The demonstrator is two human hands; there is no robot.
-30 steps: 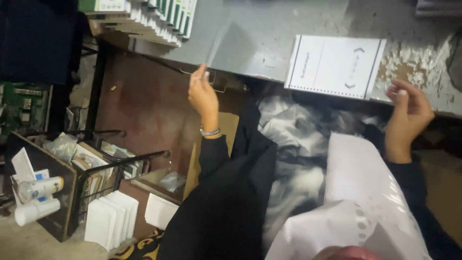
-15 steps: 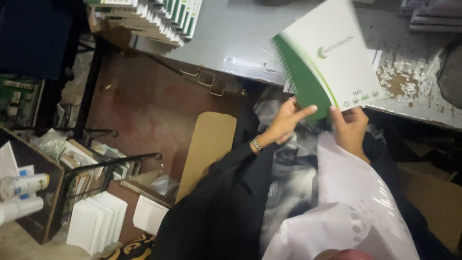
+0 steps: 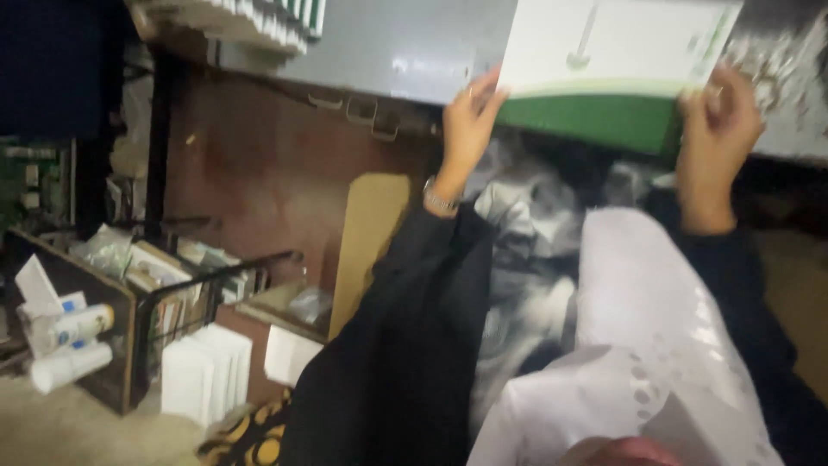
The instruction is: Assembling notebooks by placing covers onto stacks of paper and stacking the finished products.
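A flat white and green carton is held up over the edge of the grey table. My left hand grips its lower left corner. My right hand grips its right end. The white face of the carton is turned toward me and a green panel hangs below it. Both my sleeves are black, and a watch sits on my left wrist. White cloth lies over my lap.
A row of green and white cartons stands at the table's far left. A brown cardboard sheet leans below the table. At lower left a dark crate holds tubes and packets, beside stacked white sheets.
My hands went from reaching apart at the table to picking up the carton together. They have turned it from tilted to level and lifted it higher.
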